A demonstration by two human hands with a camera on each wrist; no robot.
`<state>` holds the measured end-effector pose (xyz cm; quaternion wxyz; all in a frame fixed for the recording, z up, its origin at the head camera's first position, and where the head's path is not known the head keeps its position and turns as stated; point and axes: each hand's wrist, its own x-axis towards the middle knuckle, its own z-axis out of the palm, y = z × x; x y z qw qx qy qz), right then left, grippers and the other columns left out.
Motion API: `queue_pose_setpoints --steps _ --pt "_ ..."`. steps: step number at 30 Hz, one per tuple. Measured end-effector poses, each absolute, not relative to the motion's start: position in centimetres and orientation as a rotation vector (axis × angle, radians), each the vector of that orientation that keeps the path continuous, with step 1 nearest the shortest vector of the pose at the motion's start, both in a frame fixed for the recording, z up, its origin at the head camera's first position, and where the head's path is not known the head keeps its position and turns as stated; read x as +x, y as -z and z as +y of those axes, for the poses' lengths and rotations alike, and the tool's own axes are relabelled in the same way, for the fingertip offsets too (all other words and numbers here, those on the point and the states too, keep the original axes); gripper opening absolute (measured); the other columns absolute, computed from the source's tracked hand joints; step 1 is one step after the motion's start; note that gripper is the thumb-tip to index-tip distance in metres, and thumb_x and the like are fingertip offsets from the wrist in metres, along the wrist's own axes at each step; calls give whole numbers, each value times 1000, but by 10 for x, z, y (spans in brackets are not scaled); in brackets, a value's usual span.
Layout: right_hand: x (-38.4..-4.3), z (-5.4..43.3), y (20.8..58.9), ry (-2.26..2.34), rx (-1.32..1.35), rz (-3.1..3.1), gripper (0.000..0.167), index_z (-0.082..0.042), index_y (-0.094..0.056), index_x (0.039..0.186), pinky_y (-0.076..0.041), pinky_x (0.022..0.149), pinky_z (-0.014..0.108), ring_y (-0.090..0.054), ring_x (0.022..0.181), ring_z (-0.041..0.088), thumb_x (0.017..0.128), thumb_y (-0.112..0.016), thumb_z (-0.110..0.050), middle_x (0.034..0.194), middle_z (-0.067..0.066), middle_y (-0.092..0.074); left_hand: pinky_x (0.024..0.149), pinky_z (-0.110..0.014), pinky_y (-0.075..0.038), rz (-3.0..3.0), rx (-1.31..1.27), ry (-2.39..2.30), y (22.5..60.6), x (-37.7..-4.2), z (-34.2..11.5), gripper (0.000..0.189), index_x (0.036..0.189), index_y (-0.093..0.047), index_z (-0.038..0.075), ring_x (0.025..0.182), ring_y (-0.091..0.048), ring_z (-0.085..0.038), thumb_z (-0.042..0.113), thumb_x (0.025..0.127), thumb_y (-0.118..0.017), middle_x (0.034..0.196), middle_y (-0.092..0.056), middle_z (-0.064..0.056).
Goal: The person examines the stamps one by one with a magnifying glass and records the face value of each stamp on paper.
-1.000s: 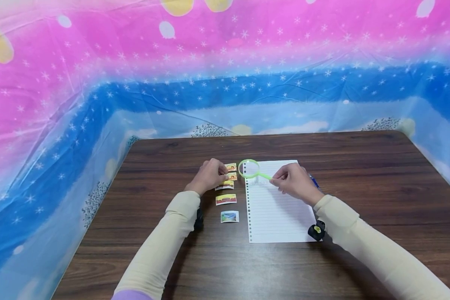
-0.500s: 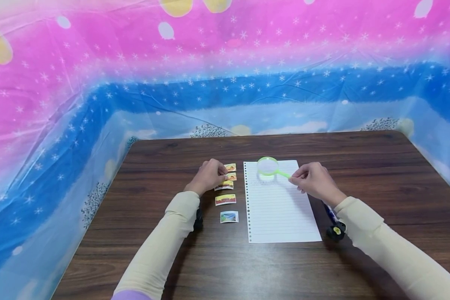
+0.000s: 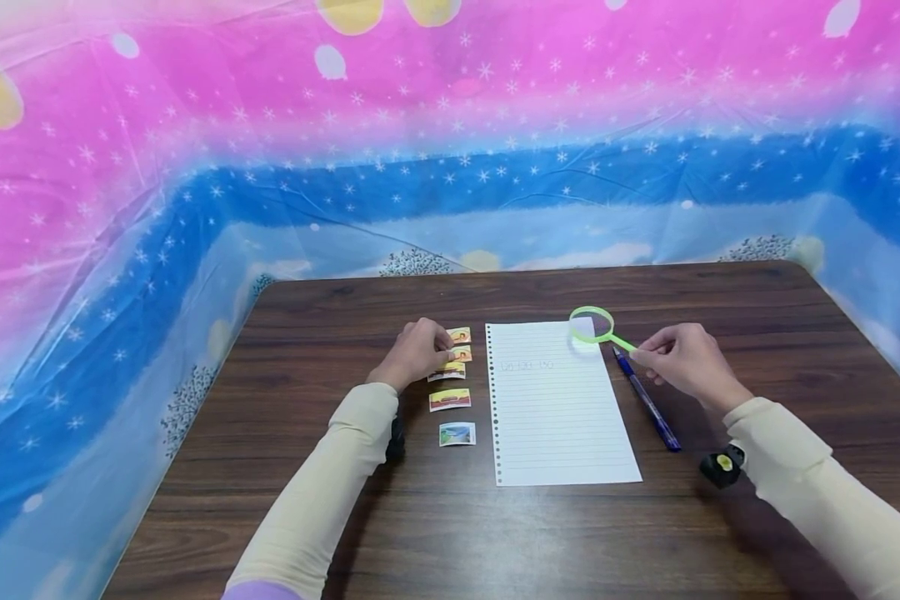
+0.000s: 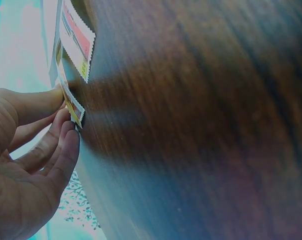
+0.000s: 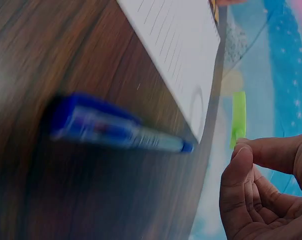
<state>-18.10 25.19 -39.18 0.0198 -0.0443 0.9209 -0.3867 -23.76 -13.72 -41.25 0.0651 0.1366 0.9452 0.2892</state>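
My right hand (image 3: 686, 362) pinches the handle of a green magnifying glass (image 3: 622, 342) between thumb and fingertips. Its lens is over the top right corner of a lined sheet of paper (image 3: 562, 425). Faint pencil-like writing shows near the top of the sheet. With thumb and fingertips, my left hand (image 3: 414, 354) pinches a small yellow-orange postage stamp (image 4: 73, 105) at the upper end of a column of stamps. Lower in that column lie a red and yellow stamp (image 3: 450, 399) and a blue-green landscape stamp (image 3: 457, 433). My left fingers partly hide the upper stamps.
A blue pen (image 3: 648, 402) lies slantwise on the dark wooden table (image 3: 330, 517), between the paper and my right wrist. A patterned pink and blue cloth (image 3: 450, 183) hangs behind the table and along its sides.
My right hand has carried the magnifying glass rightward from the paper's upper left corner to its upper right corner, uncovering the pen. My left hand stays at the stamps.
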Motion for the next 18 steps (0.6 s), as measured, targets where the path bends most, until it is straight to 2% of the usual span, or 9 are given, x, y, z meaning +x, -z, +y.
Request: queue_pose_setpoints --steps 18 --pt "-177 299 406 1222 40 2893 24 12 -71 100 -58 59 31 -67 64 18 95 -68 -11 74 7 -70 85 -39 -56 2848 394 -869 411 -237 -137 14 106 -76 2 97 -67 -23 9 96 -71 105 -72 -10"
